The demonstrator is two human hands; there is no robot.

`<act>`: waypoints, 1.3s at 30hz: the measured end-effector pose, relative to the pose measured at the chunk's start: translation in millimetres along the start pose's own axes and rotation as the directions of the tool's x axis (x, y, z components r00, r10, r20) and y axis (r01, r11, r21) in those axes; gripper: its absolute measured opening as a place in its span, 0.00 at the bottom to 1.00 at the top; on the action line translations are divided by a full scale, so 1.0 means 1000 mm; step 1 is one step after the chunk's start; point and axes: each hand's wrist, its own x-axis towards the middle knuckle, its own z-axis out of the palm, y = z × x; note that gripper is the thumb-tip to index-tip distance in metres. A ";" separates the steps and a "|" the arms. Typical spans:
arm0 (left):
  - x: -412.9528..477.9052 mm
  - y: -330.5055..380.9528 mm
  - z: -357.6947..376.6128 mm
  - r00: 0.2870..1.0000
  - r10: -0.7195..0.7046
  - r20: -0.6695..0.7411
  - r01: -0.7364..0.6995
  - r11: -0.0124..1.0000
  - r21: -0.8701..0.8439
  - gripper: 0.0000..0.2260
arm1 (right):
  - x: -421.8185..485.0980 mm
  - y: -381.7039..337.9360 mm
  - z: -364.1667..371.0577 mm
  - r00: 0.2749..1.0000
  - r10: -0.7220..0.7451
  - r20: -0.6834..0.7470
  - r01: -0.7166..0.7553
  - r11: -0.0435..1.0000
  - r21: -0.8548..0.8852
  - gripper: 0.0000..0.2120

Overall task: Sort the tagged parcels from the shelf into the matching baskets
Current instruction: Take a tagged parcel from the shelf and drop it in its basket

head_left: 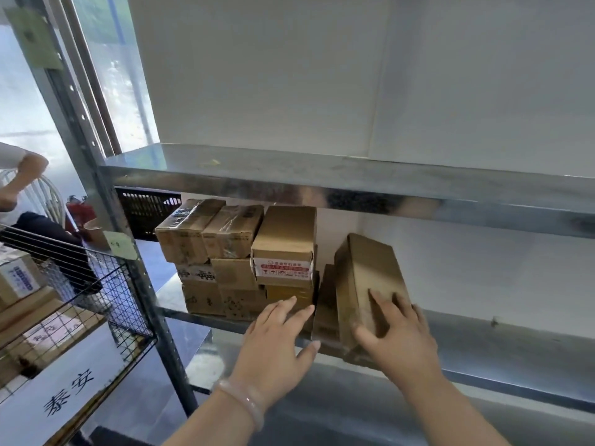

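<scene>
On the middle board of a metal shelf [483, 336] stands a stack of brown cardboard parcels [225, 249]; one on top carries a red and white label [283, 268]. To the right of the stack a long brown parcel [363, 275] leans tilted over a flatter one [326, 313]. My right hand [399, 336] grips the near end of that tilted parcel, thumb on its left face, fingers on top. My left hand [277, 339] reaches toward the stack's lower right corner with fingers spread, holding nothing. At the lower left a black wire basket [125, 304] holds several parcels.
A white sign with black characters [69, 394] hangs on the wire basket's front. A black plastic crate [148, 214] sits behind the stack. The upper shelf board [322, 185] overhangs the parcels. Another person's arm [22, 175] and a chair show at far left.
</scene>
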 end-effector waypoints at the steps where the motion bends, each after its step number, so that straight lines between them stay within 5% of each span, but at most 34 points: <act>1: 0.001 0.005 0.001 1.000 0.016 0.006 -0.016 0.999 -0.038 0.26 | -0.011 0.006 -0.003 1.000 -0.001 -0.026 0.001 1.000 0.018 0.39; 5: -0.001 0.032 0.003 0.997 0.054 0.050 -0.036 0.952 -0.304 0.31 | -0.063 0.015 -0.013 0.993 -0.047 -0.111 0.050 0.998 0.026 0.42; 9: -0.010 0.059 -0.003 0.977 0.075 0.198 0.086 0.716 -0.693 0.42 | -0.105 0.006 -0.018 0.979 -0.071 -0.191 0.069 0.997 -0.017 0.43; 16: -0.035 0.042 -0.012 0.992 0.052 0.115 0.073 0.506 -0.859 0.39 | -0.149 -0.029 -0.016 0.963 -0.194 -0.189 0.182 0.980 -0.081 0.47; 19: -0.048 0.013 -0.023 0.993 0.005 0.118 0.106 0.398 -0.911 0.35 | -0.154 -0.051 -0.026 0.973 -0.099 -0.209 0.157 0.947 0.281 0.38; 22: -0.061 -0.016 -0.032 0.988 -0.018 0.156 0.155 0.280 -0.947 0.39 | -0.141 -0.065 -0.031 0.999 -0.001 -0.047 0.032 0.744 0.667 0.39; 24: -0.070 -0.029 -0.039 0.987 -0.028 0.155 0.158 0.219 -0.963 0.37 | -0.133 -0.075 -0.029 0.990 -0.083 0.116 -0.034 0.650 0.759 0.38; 27: -0.083 -0.045 -0.049 0.988 -0.101 0.117 0.136 0.212 -0.968 0.29 | -0.128 -0.095 -0.018 0.974 -0.187 0.128 0.003 0.576 0.818 0.34; 30: -0.093 -0.054 -0.060 0.973 -0.228 -0.027 0.079 0.444 -0.893 0.26 | -0.128 -0.115 -0.003 0.976 -0.215 0.036 0.127 0.695 0.708 0.38; 32: -0.097 -0.061 -0.065 0.946 -0.306 -0.108 0.046 0.458 -0.888 0.29 | -0.128 -0.128 0.005 0.950 -0.309 -0.037 0.281 0.804 0.523 0.42; 35: -0.103 -0.069 -0.071 0.933 -0.348 -0.087 0.041 0.345 -0.938 0.40 | -0.133 -0.150 0.015 0.855 -0.516 -0.038 0.508 0.822 0.258 0.46; 39: -0.115 -0.085 -0.077 0.898 -0.439 -0.040 0.023 0.136 -0.990 0.31 | -0.136 -0.171 0.025 0.726 -0.687 0.034 0.667 0.715 0.208 0.45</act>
